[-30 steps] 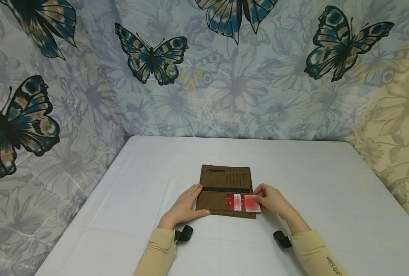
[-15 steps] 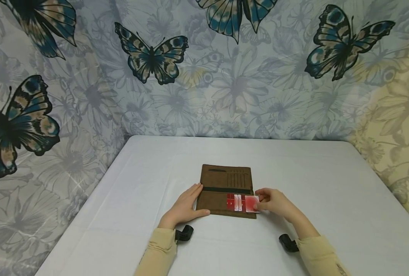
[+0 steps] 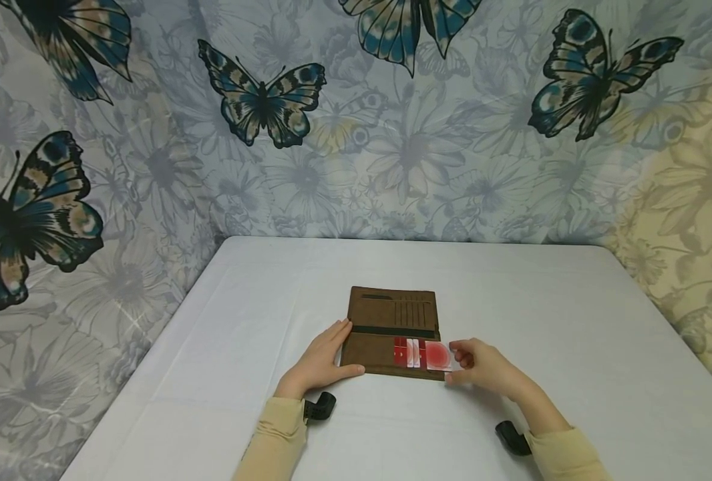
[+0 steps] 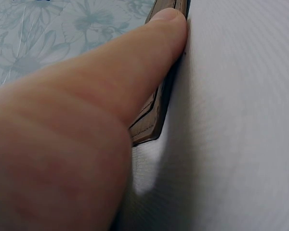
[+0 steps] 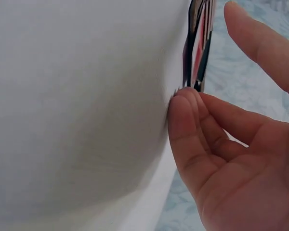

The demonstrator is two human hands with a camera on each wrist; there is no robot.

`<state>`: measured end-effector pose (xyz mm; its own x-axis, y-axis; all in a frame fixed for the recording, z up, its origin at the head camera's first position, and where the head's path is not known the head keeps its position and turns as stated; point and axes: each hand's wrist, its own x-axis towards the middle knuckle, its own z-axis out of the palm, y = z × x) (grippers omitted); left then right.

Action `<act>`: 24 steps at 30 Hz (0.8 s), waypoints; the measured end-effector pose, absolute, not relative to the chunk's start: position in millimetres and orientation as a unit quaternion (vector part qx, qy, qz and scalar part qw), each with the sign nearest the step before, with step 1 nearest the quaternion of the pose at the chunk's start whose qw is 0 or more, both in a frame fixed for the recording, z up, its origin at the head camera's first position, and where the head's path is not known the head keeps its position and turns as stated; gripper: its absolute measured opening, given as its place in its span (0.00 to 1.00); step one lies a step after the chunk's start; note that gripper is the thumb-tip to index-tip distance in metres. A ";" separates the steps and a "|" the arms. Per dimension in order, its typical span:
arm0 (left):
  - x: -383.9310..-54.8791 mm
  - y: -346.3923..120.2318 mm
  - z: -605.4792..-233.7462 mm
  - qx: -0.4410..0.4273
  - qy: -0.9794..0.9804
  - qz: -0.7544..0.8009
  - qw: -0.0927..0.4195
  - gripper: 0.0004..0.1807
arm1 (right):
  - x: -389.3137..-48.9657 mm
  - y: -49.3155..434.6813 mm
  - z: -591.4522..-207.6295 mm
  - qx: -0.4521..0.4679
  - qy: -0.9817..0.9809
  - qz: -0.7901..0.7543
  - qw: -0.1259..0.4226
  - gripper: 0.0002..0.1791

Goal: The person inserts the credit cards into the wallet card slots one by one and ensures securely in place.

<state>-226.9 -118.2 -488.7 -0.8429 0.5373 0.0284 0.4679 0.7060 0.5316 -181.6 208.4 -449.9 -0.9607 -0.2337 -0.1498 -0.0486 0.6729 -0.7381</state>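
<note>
A brown wallet lies spread out on the white table. Red and white cards sit in slots of its near half; the rightmost, a pink-red card, shows the largest face and reaches the wallet's right edge. My left hand rests at the wallet's left side, fingers fairly straight, its thumb pressing the near edge. At the right edge, my right hand holds nothing, its thumb and fingers spread apart. In the right wrist view the bent fingertips are down by the wallet's edge.
The white-covered table extends around the wallet on all sides. Behind it stands a wall with flowers and butterflies. Black wrist cameras are strapped at both wrists.
My right hand has let go of the rightmost card and drawn back to the right and nearer, its thumb opening away. That card sits slightly further left. The left hand is unchanged.
</note>
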 end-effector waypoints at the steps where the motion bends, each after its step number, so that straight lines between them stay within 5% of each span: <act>1: -226.7 -118.2 -488.3 0.273 0.921 0.269 0.065 0.50 | -180.1 208.4 -449.4 -0.083 0.909 -0.391 0.114 0.36; 24: -225.3 -118.0 -486.2 0.274 0.919 0.276 0.069 0.50 | -171.9 197.9 -444.8 -0.127 0.918 -0.369 0.075 0.25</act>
<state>-225.3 -118.0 -486.2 -0.8399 0.5422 0.0246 0.4659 0.6970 0.5451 -171.9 197.9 -444.8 -0.9565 -0.2883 -0.0446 -0.1771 0.6953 -0.6966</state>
